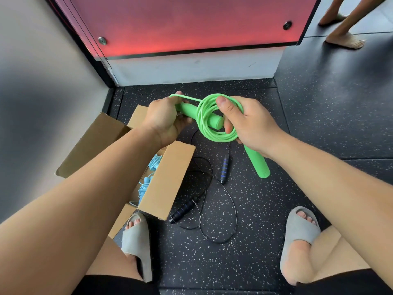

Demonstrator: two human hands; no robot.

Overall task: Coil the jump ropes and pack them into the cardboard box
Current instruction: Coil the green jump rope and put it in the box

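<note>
Green rope (214, 136) (coiled) in left hand (161, 118), right hand (253, 124)

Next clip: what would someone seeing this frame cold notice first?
The bright green rope, coiled and held mid-frame between the left hand and right hand, catches the eye first. Below it a black rope sprawls loose on the speckled floor. To its left an open box holds a blue rope.
</note>
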